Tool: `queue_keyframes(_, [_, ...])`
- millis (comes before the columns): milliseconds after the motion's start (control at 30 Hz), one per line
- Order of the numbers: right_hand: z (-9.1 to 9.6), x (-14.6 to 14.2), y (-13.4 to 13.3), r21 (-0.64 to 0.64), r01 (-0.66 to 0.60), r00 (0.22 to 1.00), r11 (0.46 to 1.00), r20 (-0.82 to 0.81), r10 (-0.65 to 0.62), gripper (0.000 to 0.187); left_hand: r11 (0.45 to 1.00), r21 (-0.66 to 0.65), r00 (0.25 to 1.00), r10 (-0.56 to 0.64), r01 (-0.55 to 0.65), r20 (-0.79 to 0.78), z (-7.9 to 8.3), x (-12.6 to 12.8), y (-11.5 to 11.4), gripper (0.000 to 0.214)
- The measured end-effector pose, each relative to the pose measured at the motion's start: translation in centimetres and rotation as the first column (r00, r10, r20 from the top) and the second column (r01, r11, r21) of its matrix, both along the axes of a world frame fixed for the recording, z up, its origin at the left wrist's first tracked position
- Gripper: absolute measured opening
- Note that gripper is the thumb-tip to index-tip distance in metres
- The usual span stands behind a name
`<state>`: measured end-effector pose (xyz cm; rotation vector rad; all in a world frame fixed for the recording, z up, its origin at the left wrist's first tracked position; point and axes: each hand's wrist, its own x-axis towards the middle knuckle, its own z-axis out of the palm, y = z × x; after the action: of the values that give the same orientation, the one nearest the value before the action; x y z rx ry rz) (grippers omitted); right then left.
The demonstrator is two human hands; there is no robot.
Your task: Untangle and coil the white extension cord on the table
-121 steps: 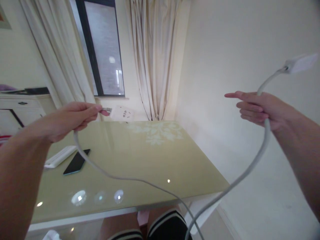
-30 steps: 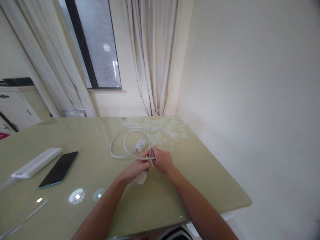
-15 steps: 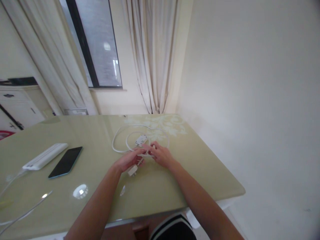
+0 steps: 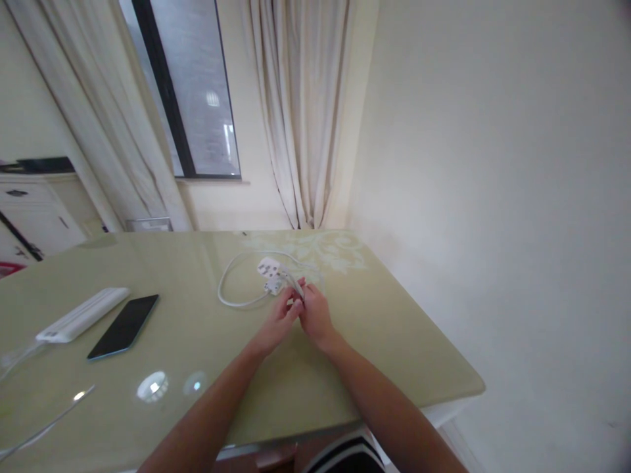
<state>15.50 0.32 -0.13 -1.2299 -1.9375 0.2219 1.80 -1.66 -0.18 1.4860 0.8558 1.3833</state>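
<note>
At mid-frame, the right hand (image 4: pixel 315 314) gripped the gathered part of the white cable (image 4: pixel 294 284); whether the left hand (image 4: pixel 280 320) beside it gripped too was unclear. One wide loop (image 4: pixel 239 305) lay ungathered on the table (image 4: pixel 414 355), up and left of the hands.

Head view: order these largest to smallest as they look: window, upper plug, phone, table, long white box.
1. Table
2. Window
3. Phone and long white box: too alike to rank
4. Upper plug
</note>
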Motion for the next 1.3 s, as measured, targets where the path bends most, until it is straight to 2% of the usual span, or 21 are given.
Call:
queue_keyframes(100, [0.0,-0.5,-0.6,-0.013,-0.024,0.994,1.0,0.105,0.026,0.032,0.971,0.034,0.97,0.232,-0.235,0.07,0.2,1.4,-0.4,0.056])
queue_keyframes(167, [0.0,-0.7,-0.8,-0.049,-0.077,0.985,0.996,0.153,0.084,0.029,0.952,-0.035,0.936,0.307,-0.305,0.175,1.1,0.9,-0.3,0.048])
queue_keyframes(200, [0.0,-0.8,-0.8,-0.069,-0.124,0.976,0.99,0.171,0.134,0.026,0.949,-0.092,0.909,0.317,-0.303,0.27,1.6,0.2,-0.2,0.044])
queue_keyframes(233, [0.0,-0.9,-0.8,-0.088,-0.172,0.965,0.981,0.186,0.186,0.023,0.951,-0.154,0.87,0.307,-0.267,0.386,2.1,-0.6,-0.1,0.041])
queue_keyframes(300, [0.1,-1.2,-0.8,-0.118,-0.242,0.936,0.963,0.231,0.264,0.025,0.963,-0.246,0.75,0.246,-0.114,0.614,3.2,-2.5,0.2,0.041])
queue_keyframes(367, [0.2,-1.5,-0.8,-0.137,-0.259,0.906,0.956,0.309,0.29,0.033,0.958,-0.278,0.66,0.163,0.073,0.733,4.0,-4.3,0.5,0.038])
queue_keyframes(433, [0.3,-1.7,-0.8,-0.144,-0.248,0.87,0.958,0.402,0.285,0.041,0.935,-0.318,0.663,0.138,0.158,0.736,4.3,-5.2,0.6,0.031])
queue_keyframes(533, [0.4,-1.5,-0.8,-0.114,-0.201,0.841,0.973,0.489,0.231,0.044,0.928,-0.364,0.749,0.183,0.082,0.636,3.8,-4.5,0.5,0.033])
queue_keyframes(600, [0.4,-1.2,-0.8,-0.08,-0.151,0.852,0.985,0.494,0.171,0.042,0.943,-0.33,0.786,0.172,0.042,0.594,3.2,-3.0,0.3,0.04])
queue_keyframes(700, [0.3,-0.8,-0.8,-0.029,-0.092,0.876,0.995,0.472,0.095,0.043,0.963,-0.261,0.783,0.111,0.067,0.612,2.5,-0.9,0.0,0.046])
queue_keyframes(767, [0.1,-0.7,-0.6,0.009,-0.122,0.87,0.992,0.482,0.102,0.042,0.964,-0.248,0.776,0.085,0.095,0.625,2.6,-0.7,-0.1,0.047])
queue_keyframes(867, [0.0,-0.7,-0.1,0.079,-0.246,0.831,0.966,0.53,0.169,0.037,0.957,-0.251,0.751,0.06,0.143,0.658,3.6,-2.4,-0.3,0.045])
queue_keyframes(1033, [0.6,0.0,0.8,0.204,-0.381,0.799,0.902,0.564,0.21,0.015,0.942,-0.272,0.667,0.077,0.194,0.741,5.8,-7.8,-0.4,0.041])
queue_keyframes(1133, [1.1,0.5,0.9,0.262,-0.437,0.804,0.86,0.543,0.243,0.019,0.919,-0.311,0.673,0.072,0.242,0.736,6.5,-10.1,-0.4,0.039])
queue_keyframes(1200, [1.3,0.6,0.9,0.269,-0.458,0.803,0.847,0.533,0.265,0.024,0.912,-0.317,0.673,0.064,0.26,0.737,6.6,-10.6,-0.4,0.034])
queue_keyframes(1300, [1.2,0.3,0.5,0.266,-0.467,0.795,0.843,0.543,0.269,0.028,0.914,-0.301,0.667,0.047,0.272,0.744,6.4,-9.8,-0.4,0.024])
